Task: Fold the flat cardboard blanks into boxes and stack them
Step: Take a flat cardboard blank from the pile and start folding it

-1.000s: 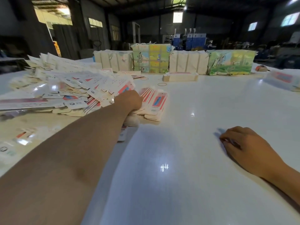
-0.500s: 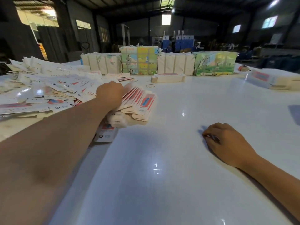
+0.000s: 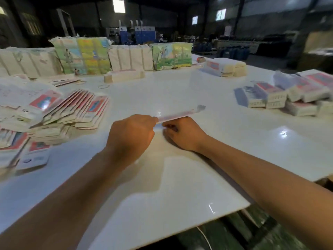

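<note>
So both hands meet mid-worktop point(image 3: 180, 177): left hand point(image 3: 130, 137) fingers pinch one flat blank point(image 3: 177, 115) held just above it, right hand point(image 3: 183, 134) fingers curled at its near end, grip unclear.

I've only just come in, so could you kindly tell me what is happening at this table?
A person is making boxes from flat cardboard blanks. The left hand pinches one end of a single blank held just above the white table, and the right hand is at it too, though its grip is blurred. The pile of unfolded blanks lies to the left; finished boxes are stacked at the right.
</note>
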A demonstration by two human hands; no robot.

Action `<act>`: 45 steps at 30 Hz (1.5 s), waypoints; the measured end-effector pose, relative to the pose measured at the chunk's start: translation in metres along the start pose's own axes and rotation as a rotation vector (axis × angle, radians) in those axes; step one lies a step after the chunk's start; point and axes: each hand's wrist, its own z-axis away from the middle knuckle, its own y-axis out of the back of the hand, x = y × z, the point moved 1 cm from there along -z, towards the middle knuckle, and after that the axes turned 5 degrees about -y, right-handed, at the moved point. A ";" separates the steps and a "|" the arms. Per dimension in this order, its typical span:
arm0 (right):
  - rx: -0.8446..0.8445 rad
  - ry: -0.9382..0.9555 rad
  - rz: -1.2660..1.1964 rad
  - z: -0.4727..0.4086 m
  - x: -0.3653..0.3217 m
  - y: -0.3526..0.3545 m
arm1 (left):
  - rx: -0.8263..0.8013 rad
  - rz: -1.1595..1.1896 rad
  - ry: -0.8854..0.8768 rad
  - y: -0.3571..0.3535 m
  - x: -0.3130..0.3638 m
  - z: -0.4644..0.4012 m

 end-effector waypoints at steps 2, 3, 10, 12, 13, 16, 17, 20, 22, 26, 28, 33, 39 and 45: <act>-0.003 0.009 -0.039 0.001 0.002 -0.001 | 0.059 0.013 -0.058 -0.007 0.001 0.010; -0.006 0.006 -0.047 0.000 0.003 -0.002 | 0.053 0.004 -0.065 -0.008 -0.001 0.012; 0.083 -0.654 -1.383 -0.008 0.014 0.024 | -0.053 -0.074 -0.046 -0.001 -0.012 0.015; 0.040 -0.694 -1.465 -0.006 0.019 0.029 | -0.159 -0.080 -0.022 -0.004 -0.010 0.013; 0.021 -0.672 -1.418 -0.004 0.017 0.029 | -0.188 -0.092 -0.012 -0.009 -0.012 0.014; 0.023 -0.613 -1.299 -0.003 0.010 0.025 | -0.172 0.019 0.090 -0.013 -0.014 0.016; 0.017 -0.603 -1.284 -0.003 0.009 0.025 | -0.140 0.044 0.082 -0.015 -0.014 0.015; -0.047 -0.557 -1.286 -0.003 0.008 0.024 | -0.246 -0.004 0.127 -0.021 -0.016 0.012; -0.085 -0.535 -1.284 -0.002 0.006 0.023 | -0.340 -0.048 0.182 -0.022 -0.019 0.009; -0.096 -0.513 -1.263 -0.003 0.005 0.021 | -0.310 -0.008 0.204 -0.023 -0.024 0.008; -0.068 -0.518 -1.264 -0.004 0.006 0.020 | -0.248 -0.007 0.256 -0.021 -0.028 0.006; 0.233 -0.446 -0.996 0.000 0.008 0.019 | -0.227 -0.065 0.353 -0.016 -0.038 0.006; 0.383 -0.277 -0.637 0.008 0.001 0.020 | -0.235 -0.033 0.413 -0.017 -0.042 0.006; 0.268 -0.157 -0.593 0.012 -0.016 0.012 | -0.214 -0.002 0.391 -0.021 -0.038 0.007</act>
